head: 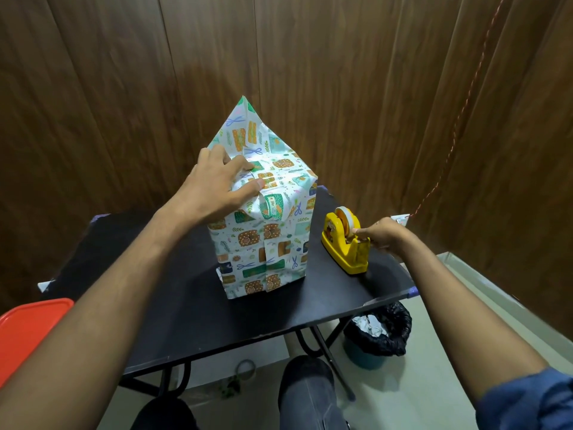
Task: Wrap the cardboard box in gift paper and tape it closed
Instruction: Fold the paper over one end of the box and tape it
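The box, covered in white gift paper with green and orange prints, stands upright in the middle of the black table. A triangular paper flap sticks up at its far top edge. My left hand presses flat on the folded paper on top of the box, fingers straight. A yellow tape dispenser sits to the right of the box. My right hand pinches the end of the tape at the dispenser's cutter.
A red plastic lid lies at the left edge. Under the table's right side stands a bin with a black liner. A tape roll lies on the floor. Wooden panels close the back; a red cord hangs on the right.
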